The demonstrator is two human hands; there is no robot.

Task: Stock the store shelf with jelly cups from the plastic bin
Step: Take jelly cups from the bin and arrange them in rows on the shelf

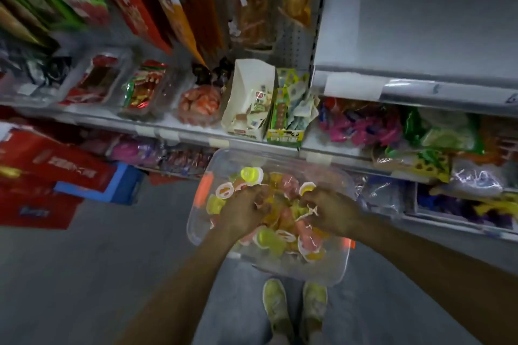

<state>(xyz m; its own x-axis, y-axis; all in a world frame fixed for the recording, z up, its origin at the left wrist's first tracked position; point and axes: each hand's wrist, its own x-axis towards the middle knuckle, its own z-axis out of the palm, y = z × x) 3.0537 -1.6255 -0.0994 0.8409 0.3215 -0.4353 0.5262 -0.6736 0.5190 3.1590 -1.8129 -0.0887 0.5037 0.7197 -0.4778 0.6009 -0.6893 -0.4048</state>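
The plastic bin [330, 269] is showing clear, glossy walls, and the jelly cups [269, 238] inside are gleaming as smooth translucent plastic. The shelf [420, 36] is looking like pale painted metal with a matt finish, while the open box [246, 98] on it is showing dull paperboard.

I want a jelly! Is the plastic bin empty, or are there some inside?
Not empty. The plastic bin holds many jelly cups, yellow, pink and orange; the left hand and right hand reach into them.

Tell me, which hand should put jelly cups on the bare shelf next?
Probably the right hand: its fingers curl among the jelly cups, on the side nearer the bare shelf. The left hand sits farther away.
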